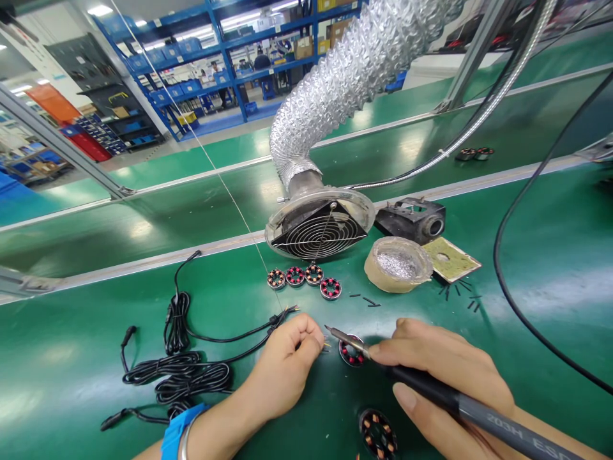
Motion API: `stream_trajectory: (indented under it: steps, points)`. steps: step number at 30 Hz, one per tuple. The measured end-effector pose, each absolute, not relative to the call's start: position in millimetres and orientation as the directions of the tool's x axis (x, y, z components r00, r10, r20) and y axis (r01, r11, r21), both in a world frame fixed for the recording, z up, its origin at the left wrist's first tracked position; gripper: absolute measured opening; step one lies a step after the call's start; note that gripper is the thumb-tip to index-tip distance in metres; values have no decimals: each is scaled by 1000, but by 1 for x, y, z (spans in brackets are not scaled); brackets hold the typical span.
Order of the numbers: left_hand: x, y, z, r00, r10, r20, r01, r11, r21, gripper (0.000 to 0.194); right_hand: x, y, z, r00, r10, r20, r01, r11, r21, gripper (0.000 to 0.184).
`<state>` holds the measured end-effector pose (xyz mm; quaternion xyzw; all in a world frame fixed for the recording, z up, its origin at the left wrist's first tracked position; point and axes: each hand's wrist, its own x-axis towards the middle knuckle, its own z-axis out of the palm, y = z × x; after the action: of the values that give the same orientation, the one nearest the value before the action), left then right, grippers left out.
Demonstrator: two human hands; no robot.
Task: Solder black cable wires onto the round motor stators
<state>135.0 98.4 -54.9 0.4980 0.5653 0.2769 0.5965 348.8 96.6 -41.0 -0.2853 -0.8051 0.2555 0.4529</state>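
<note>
My left hand (290, 361) is closed in a pinch, and thin coloured wire ends (326, 345) stick out past its fingertips; the rest of that cable is hidden by the hand. In my right hand (445, 370) is a soldering iron (426, 386), its tip pointing left, close to the left fingertips. Beneath the iron lies a round motor stator (352, 352) with red windings, partly covered by it. A copper-wound stator (378, 433) rests nearer to me. Coiled black cables (191, 377) lie left of my left hand, one with bare wire ends (293, 309) just beyond it.
Several stators (295, 276) sit before a round fume extractor hood (320, 223) on a silver duct (335, 96). Right of it are a taped bowl of solder-like metal (398, 263), an iron holder (414, 220), a yellowish sponge tray (450, 259) and small black tube pieces (371, 302).
</note>
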Motion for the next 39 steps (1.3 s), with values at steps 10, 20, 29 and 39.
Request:
stream_trajectory:
  steps: [10, 20, 29, 39]
  points:
    - [136, 98, -51, 227, 889, -398, 230, 348, 909, 34, 341, 104, -57, -429, 686, 588, 298, 722, -624, 36]
    - [136, 99, -49, 239, 882, -405, 267, 342, 901, 25, 354, 92, -41, -527, 637, 563, 321, 762, -562, 35]
    - [136, 98, -50, 241, 887, -394, 271, 328, 905, 24, 354, 93, -38, -575, 614, 541, 318, 777, -543, 34]
    - [135, 98, -51, 233, 887, -399, 276, 333, 902, 23, 355, 91, -40, -562, 604, 565, 299, 785, -543, 34]
